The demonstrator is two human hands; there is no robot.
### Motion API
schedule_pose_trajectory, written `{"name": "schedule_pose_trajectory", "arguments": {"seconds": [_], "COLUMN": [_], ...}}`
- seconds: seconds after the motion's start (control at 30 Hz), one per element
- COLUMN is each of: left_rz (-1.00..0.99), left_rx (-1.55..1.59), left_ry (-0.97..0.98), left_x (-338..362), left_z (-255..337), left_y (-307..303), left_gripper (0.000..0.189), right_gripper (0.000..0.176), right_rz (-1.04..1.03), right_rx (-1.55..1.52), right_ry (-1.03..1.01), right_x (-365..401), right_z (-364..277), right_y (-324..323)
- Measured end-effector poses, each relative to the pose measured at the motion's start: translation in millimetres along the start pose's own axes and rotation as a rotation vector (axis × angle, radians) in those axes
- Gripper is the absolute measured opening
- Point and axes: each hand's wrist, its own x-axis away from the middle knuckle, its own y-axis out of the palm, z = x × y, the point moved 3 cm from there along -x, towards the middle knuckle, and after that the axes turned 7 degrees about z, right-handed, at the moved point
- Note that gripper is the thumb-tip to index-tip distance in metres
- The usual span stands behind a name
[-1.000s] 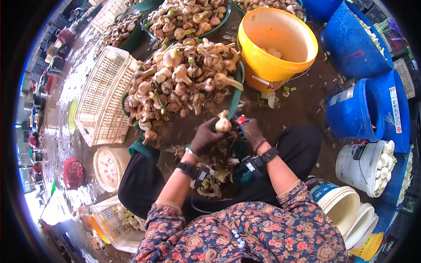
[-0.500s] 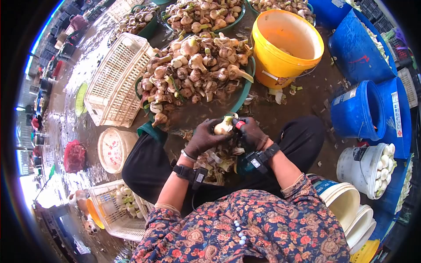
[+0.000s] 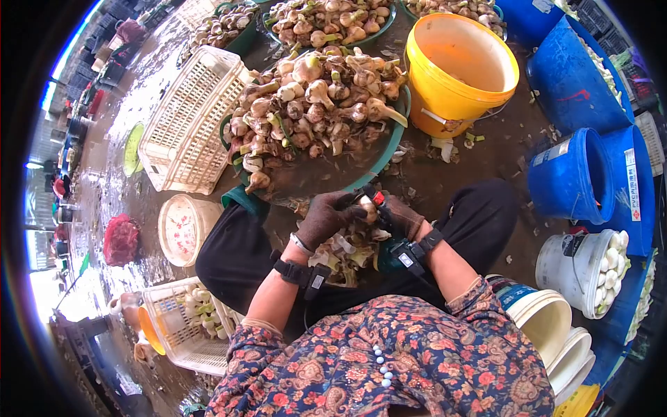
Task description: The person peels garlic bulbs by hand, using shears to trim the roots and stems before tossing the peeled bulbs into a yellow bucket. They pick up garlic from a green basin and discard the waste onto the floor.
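Note:
My left hand (image 3: 325, 218), in a dark brown glove, is closed around a pale garlic bulb (image 3: 367, 206) above my lap. Close beside it, my right hand (image 3: 401, 217), gloved too, is closed on a small tool with a red part (image 3: 379, 198) that touches the bulb's area. The tool's blade cannot be made out. Below the hands lie loose peelings (image 3: 345, 254). Just beyond them stands a green-rimmed tub (image 3: 379, 163) heaped with untrimmed garlic (image 3: 306, 104).
A yellow bucket (image 3: 462, 69) stands right of the tub, white crates (image 3: 191, 121) to the left. Blue buckets (image 3: 566, 174) and a white bucket of peeled bulbs (image 3: 570, 271) line the right side. A pink-white bucket (image 3: 184, 229) is near my left knee.
The bulb has turned and sits more covered between my hands. My left fingers have shifted over it. The whole view has moved slightly, so surroundings appear a little farther right.

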Motion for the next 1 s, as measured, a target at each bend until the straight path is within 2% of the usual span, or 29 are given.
{"name": "schedule_pose_trajectory", "arguments": {"seconds": [0.03, 0.17, 0.23, 0.27, 0.33, 0.37, 0.4, 0.43, 0.47, 0.5, 0.57, 0.6, 0.63, 0.7, 0.73, 0.8, 0.83, 0.87, 0.9, 0.97, 1.0], "left_rz": [0.005, 0.071, 0.223, 0.194, 0.230, 0.267, 0.271, 0.332, 0.390, 0.392, 0.301, 0.256, 0.257, 0.253, 0.276, 0.334, 0.389, 0.473, 0.471, -0.061, -0.172], "left_rx": [0.106, 0.037, 0.033, 0.035, -0.004, -0.044, -0.044, 0.011, 0.067, 0.066, 0.916, 0.493, 0.493, 0.225, -0.091, -0.002, 0.088, 0.149, 0.152, 0.839, 0.605], "left_ry": [-0.116, -0.077, 0.195, 0.135, 0.071, 0.005, 0.004, -0.104, -0.215, -0.216, -0.511, -0.208, -0.207, 0.060, 0.074, 0.134, 0.191, 0.272, 0.278, -0.244, -0.190], "left_x": [2.4, 11.8, 15.6, 15.3, 16.1, 17.4, 14.4, 9.0, 7.9, 8.2, 10.4, 13.2, 16.6, 23.1, 24.7, 24.2, 25.5, 28.2, 28.9, 33.7, 43.0], "left_z": [-2.1, 0.5, -1.7, -7.6, -9.6, -9.6, -16.2, -31.7, -40.1, -45.6, -58.4, -56.0, -52.9, -38.9, -38.1, -34.0, -18.2, -6.1, -6.1, -12.8, -3.4], "left_y": [0.5, 4.0, 9.2, 8.4, 8.3, 8.2, 10.1, 11.6, 11.6, 10.5, 12.6, 6.4, 6.4, 5.3, 0.5, 2.0, 1.7, 2.3, -0.9, 5.6, 7.8], "left_gripper": [0.035, 0.027, 0.024, 0.023, 0.021, 0.018, 0.018, 0.017, 0.016, 0.016, 0.021, 0.034, 0.034, 0.046, 0.052, 0.052, 0.052, 0.042, 0.042, 0.031, 0.029], "right_gripper": [0.047, 0.053, 0.050, 0.050, 0.048, 0.048, 0.051, 0.056, 0.052, 0.052, 0.058, 0.060, 0.060, 0.058, 0.058, 0.048, 0.048, 0.040, 0.033, 0.026, 0.026], "right_rz": [-0.029, -0.179, 0.060, 0.059, -0.099, -0.103, -0.168, -0.231, -0.069, -0.071, 0.002, 0.043, 0.043, 0.182, 0.181, 0.338, 0.339, 0.363, 0.385, 0.290, 0.372], "right_rx": [-0.133, -0.137, -0.184, -0.185, -0.201, -0.201, -0.036, 0.129, -0.392, -0.392, -0.191, -0.321, -0.321, -0.579, -0.579, -0.858, -0.860, -1.119, -1.377, -1.440, -1.418], "right_ry": [0.147, 0.102, -0.255, -0.253, 0.156, 0.158, 0.089, 0.017, 0.519, 0.518, 0.124, 0.124, 0.123, 0.100, 0.100, 0.377, 0.377, 0.505, 0.630, 0.550, 0.560], "right_x": [0.8, 2.1, 0.9, 3.2, 7.3, 6.1, 0.0, -5.8, -5.6, -6.5, -10.8, -8.5, -7.2, -5.9, -7.0, -6.1, -6.6, -8.4, -10.2, -12.9, -9.9], "right_z": [2.0, -17.4, -39.0, -40.6, -30.1, -22.7, -12.2, -7.1, -21.7, -32.5, -52.0, -49.6, -46.4, -40.1, -46.0, -49.5, -48.8, -43.6, -38.5, -27.0, -25.6], "right_y": [2.2, -3.9, -9.0, -10.0, -8.3, -5.3, 0.7, 6.5, 6.1, 6.6, 2.8, 5.4, 11.5, 19.8, 19.5, 17.0, 16.2, 13.8, 10.0, 1.2, 0.0]}}
